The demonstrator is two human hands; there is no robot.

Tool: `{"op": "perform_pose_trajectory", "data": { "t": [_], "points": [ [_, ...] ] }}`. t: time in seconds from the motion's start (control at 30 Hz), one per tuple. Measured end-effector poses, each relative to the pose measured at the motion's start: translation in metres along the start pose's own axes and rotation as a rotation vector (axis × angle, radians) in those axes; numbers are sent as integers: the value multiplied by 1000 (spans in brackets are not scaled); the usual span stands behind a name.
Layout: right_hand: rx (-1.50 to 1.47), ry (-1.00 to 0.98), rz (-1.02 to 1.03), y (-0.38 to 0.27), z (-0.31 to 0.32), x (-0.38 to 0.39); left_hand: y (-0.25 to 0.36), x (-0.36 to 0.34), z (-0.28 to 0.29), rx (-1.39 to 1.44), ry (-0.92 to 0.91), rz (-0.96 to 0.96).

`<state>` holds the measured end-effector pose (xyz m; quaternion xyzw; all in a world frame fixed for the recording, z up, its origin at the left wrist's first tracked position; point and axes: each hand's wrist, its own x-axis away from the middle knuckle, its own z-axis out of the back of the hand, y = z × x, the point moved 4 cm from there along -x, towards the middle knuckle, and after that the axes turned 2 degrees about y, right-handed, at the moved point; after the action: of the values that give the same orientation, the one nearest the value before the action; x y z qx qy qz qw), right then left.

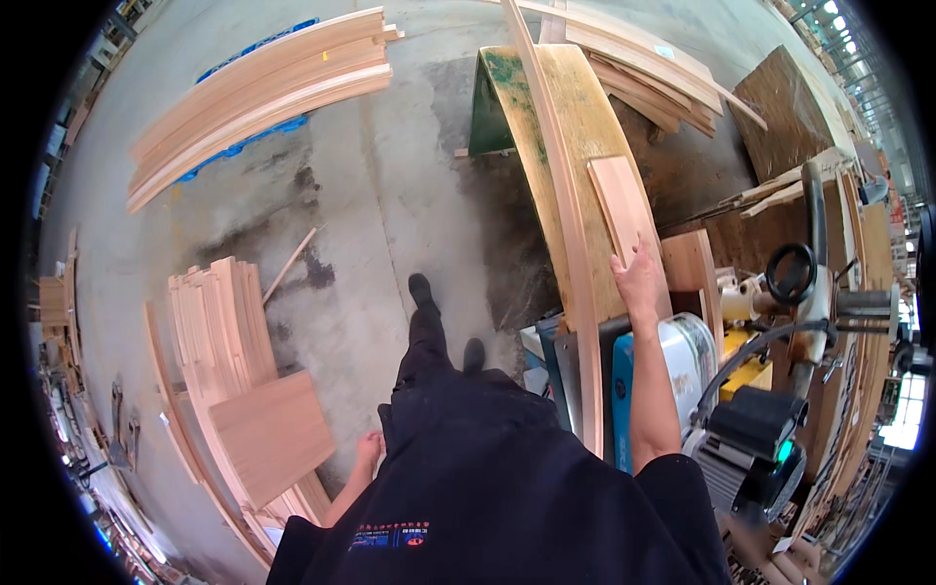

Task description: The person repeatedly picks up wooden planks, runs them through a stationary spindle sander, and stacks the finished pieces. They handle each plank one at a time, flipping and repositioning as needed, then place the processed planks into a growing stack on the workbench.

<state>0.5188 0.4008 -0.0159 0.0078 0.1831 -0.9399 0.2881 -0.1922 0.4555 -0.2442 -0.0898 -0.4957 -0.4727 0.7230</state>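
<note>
My right hand point(636, 278) is open, fingers spread over the lower end of a short pale wooden board point(615, 192), apparently touching it; any grip is not visible. That board lies on a curved yellow sheet point(517, 107) with green stains. A long wooden strip point(559, 175) runs along the sheet, left of my right hand, down over a machine bed. My left hand point(369, 447) hangs low beside my dark clothing, fingers curled, partly hidden, near a stack of boards point(210, 322) topped at its front by a square panel point(268, 429).
Blue and silver machine housing point(673, 361), a handwheel point(788, 273) and motor point(741, 458) stand at right. Boards on blue supports point(263, 107) lie upper left, more planks point(643, 54) upper right beside a large brown panel point(780, 107). Concrete floor point(385, 195) runs between.
</note>
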Motion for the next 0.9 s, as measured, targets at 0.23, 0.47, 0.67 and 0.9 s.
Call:
{"op": "perform_pose_trajectory", "data": {
  "t": [0.23,0.47,0.67,0.9],
  "points": [
    [255,-258,-125,93,-53,-68,100,-147,18,-6,-163,-58],
    [241,-476,-230,101,-56,-77,318,-274,126,200,-36,-481],
    [182,-419,-94,83,-56,-103,477,-289,218,2,167,-641],
    [-20,-305,22,21,-55,-191,623,-209,123,-24,32,-809]
  ]
}}
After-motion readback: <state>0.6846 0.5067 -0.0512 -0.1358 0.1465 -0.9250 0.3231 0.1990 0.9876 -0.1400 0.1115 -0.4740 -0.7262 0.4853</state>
